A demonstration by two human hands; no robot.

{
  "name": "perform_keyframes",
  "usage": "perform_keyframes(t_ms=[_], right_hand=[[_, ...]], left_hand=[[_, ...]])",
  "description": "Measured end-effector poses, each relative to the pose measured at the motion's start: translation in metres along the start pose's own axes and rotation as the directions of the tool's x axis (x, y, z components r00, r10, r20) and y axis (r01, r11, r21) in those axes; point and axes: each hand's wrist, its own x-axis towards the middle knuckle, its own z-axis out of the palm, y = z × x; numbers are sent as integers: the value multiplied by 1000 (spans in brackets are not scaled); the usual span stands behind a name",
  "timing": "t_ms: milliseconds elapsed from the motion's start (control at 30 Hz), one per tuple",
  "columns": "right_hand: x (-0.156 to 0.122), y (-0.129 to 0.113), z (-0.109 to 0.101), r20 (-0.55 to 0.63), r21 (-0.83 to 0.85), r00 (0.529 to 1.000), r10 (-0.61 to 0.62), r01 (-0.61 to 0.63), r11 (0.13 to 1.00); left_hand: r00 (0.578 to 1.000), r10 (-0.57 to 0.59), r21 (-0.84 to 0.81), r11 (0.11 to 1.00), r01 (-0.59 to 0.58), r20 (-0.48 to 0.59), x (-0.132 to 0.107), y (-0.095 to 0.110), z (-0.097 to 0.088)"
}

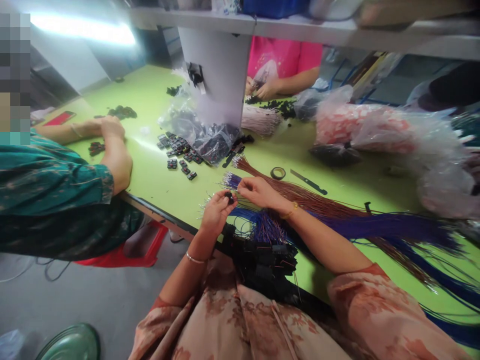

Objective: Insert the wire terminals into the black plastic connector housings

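Note:
Between the fingers of my left hand (216,212) is a small black plastic connector (229,198). My right hand (258,192) is closed in a pinch just to the right of it, over silver-tipped wire ends; what exactly the fingertips hold is too small to make out. Purple wires (393,230) and brown wires (300,192) run in long bundles across the green table, their metal ends near my hands. Below my hands lies a bunch of blue wires (243,215). A heap of black connectors with wires (266,257) rests at the table edge against my body.
Black connectors (180,147) lie beside a clear bag (213,140) of dark parts. A tape roll (278,173) and a knife (309,181) lie beyond my right hand. Co-workers' arms (116,150) rest at left and across the table. Bags of pink parts (360,127) stand right; a shelf (337,35) overhangs.

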Motion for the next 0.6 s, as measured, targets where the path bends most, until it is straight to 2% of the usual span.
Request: perform_keyframes(t_ms=[333,600], right_hand=[[-12,-1,9,26,-114,998,63,-59,992],[-13,4,15,-31,-100,996,87,-90,991]], left_hand=[[999,-2,-22,1000,3,35,-3,0,1],[999,23,34,999,-24,34,-2,-3,-3]])
